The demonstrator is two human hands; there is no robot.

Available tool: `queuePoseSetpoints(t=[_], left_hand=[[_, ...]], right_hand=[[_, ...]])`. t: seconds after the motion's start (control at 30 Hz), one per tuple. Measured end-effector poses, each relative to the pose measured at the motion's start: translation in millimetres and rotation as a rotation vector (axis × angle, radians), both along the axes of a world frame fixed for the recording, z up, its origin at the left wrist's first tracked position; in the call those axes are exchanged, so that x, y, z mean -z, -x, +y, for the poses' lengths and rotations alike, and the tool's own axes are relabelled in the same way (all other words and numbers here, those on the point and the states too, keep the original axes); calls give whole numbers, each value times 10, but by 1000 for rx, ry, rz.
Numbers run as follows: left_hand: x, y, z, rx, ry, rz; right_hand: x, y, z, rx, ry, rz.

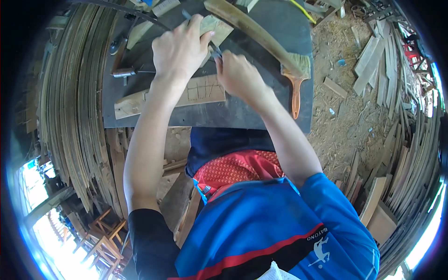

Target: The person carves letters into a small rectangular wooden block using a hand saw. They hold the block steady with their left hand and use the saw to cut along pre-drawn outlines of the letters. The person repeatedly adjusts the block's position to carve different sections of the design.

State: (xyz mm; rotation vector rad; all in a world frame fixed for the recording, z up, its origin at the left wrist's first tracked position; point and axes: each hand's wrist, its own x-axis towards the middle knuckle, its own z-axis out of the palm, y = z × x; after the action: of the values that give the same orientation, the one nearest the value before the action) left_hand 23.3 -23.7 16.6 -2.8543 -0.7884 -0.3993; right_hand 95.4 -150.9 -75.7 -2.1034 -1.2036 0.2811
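Observation:
My left hand (pixel 179 50) is closed over a pale wooden piece (pixel 217 31) on the dark tabletop; a grey metal tip (pixel 186 14) shows just beyond its knuckles. What its fingers grip is hidden. To its right, my right hand (pixel 245 80) is closed around a slim metal tool (pixel 215 52), whose kind I cannot make out. Nearer to me lies a flat wooden board (pixel 203 88) with pencilled lines, partly covered by my left forearm. A paintbrush (pixel 296 86) with an orange-brown handle rests right of my right hand.
A long curved wooden piece (pixel 254 32) crosses the table's far side. A metal-ended tool (pixel 124 72) lies at the left. Long planks (pixel 77 93) are stacked beyond the dark table (pixel 242 112). Loose boards (pixel 373 65) and shavings cover the ground at right.

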Motion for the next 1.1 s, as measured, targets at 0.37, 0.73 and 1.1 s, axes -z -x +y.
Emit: queuePoseSetpoints(t=[0.37, 0.73, 1.1], left_hand=[[18, 275, 125, -142, -22, 35], [34, 563, 362, -205, 188, 9], [-66, 483, 224, -25, 256, 40]], right_hand=[[-241, -55, -1108, -59, 224, 186], [-356, 81, -992, -171, 251, 56], [-398, 177, -491, -162, 185, -55]])
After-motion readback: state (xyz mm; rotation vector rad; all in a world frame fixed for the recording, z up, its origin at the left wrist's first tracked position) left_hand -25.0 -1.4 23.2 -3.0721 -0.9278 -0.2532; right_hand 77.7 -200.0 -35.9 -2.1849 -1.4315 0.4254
